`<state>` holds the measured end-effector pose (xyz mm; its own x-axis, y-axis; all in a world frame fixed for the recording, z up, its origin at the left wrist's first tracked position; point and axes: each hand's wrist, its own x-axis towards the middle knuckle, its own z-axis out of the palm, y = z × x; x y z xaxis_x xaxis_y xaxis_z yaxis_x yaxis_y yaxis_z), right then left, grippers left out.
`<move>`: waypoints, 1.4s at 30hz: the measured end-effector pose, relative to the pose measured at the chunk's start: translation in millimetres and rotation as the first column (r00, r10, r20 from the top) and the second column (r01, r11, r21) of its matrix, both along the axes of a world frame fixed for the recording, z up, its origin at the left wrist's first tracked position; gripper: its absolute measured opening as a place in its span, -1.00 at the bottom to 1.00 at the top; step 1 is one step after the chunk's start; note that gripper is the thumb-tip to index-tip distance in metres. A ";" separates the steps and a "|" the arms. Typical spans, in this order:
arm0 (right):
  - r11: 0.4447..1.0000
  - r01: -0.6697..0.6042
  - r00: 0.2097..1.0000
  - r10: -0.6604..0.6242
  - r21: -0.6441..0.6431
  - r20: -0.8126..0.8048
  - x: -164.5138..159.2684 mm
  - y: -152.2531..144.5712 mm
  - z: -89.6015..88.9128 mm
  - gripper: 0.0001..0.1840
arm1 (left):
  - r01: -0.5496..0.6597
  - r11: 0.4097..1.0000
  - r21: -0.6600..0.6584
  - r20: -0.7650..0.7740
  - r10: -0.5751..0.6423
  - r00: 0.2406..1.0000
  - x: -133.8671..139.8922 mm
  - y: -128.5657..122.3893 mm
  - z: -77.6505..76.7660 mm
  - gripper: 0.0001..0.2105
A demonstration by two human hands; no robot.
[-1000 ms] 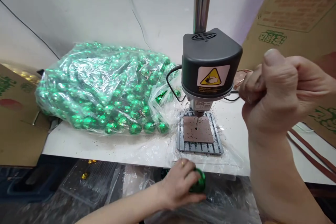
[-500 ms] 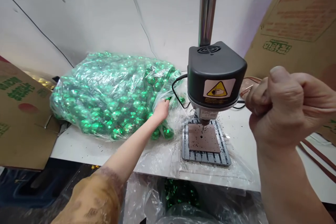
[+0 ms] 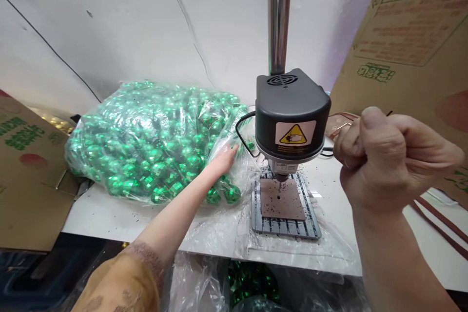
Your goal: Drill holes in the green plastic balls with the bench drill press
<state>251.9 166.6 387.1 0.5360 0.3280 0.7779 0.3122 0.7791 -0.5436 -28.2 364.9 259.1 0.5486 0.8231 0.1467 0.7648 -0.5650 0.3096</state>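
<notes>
My left hand (image 3: pixel 225 160) reaches to the right end of a clear plastic bag (image 3: pixel 146 141) full of shiny green faceted balls. Its fingers look curled together, with a speck of green at the tips; what they hold is partly hidden. To the right, my right hand (image 3: pixel 383 156) is closed in a fist beside a black bench drill press (image 3: pixel 292 112). A small dark tip shows above that fist, but the gripped part is covered. Beneath the drill bit, a brown square board (image 3: pixel 292 207) with a dark hole lies on the slotted metal base (image 3: pixel 258 219).
Cardboard boxes stand at the left (image 3: pixel 29 175) and right (image 3: pixel 405 44). A steel column (image 3: pixel 280 19) rises behind the drill head. Dark shavings and plastic film surround the base. Below the table edge are more green shiny pieces (image 3: pixel 252 282). Brown straps (image 3: pixel 438 222) lie at right.
The camera view has shifted slightly, so the bag and base sit lower in the picture. My left hand remains at the bag's right end, its fingers turned a little; my right fist stays closed.
</notes>
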 end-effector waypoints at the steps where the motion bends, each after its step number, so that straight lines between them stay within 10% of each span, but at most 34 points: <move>1: 1.000 -0.008 1.000 0.008 0.000 -0.006 -0.4 -0.3 0.6 -0.38 | 0.039 0.999 -0.020 -0.006 -0.039 0.999 -2.9 -3.3 0.9 -0.47; 7: 0.999 -0.022 1.000 0.022 0.024 0.000 0.7 0.9 0.3 -0.35 | 0.048 0.984 -0.173 0.330 0.011 0.944 -1.8 -45.6 2.1 -0.58; 13: 0.998 -0.033 0.999 0.033 0.058 0.003 1.3 2.8 -1.6 -0.35 | 0.189 0.788 -0.586 0.732 0.416 0.540 30.6 -116.9 -35.4 -0.31; 17: 0.998 -0.021 1.000 0.020 0.057 0.010 0.5 2.8 -1.5 -0.38 | 0.236 0.742 -0.628 0.752 0.500 0.430 48.8 -135.4 -50.4 -0.22; 42: 0.997 0.000 0.999 -0.003 0.072 0.049 -3.1 2.4 -1.8 -0.38 | 0.173 0.888 -0.427 0.723 0.220 0.655 84.0 -156.2 -77.2 -0.38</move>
<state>248.8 169.0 385.4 0.4968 0.2694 0.8250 0.3386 0.8152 -0.4700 55.7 208.7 181.9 0.3934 0.9108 0.1252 0.1752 -0.2079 0.9623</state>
